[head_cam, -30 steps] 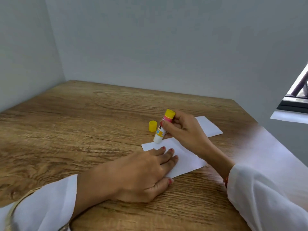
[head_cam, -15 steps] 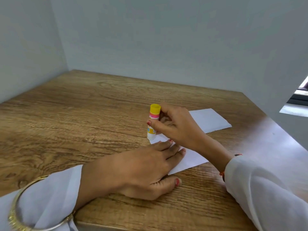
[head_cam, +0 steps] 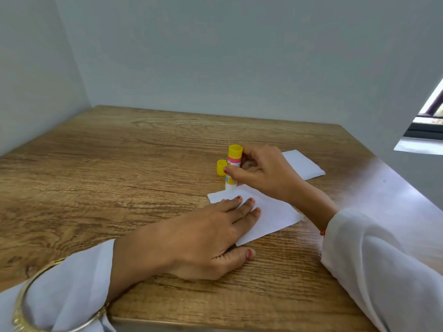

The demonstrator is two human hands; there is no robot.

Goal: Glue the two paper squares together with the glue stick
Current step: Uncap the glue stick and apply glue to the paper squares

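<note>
A white paper square (head_cam: 271,215) lies on the wooden table (head_cam: 119,188) near its middle. My left hand (head_cam: 203,238) presses flat on the square's near left part with straight fingers. My right hand (head_cam: 261,172) grips the glue stick (head_cam: 233,167), which stands nearly upright with its yellow end up and its white tip down on the square's far left corner. The stick's yellow cap (head_cam: 221,167) stands on the table just left of it. A second white paper square (head_cam: 302,164) lies farther back to the right, partly hidden by my right hand.
Grey walls close in the table at the back, left and right. A window opening (head_cam: 429,121) shows at the far right. The table's near edge runs along the bottom of the view.
The glue stick has stayed at the paper's far left corner, now standing more upright. The yellow cap shows again beside it. My left hand keeps pressing the paper.
</note>
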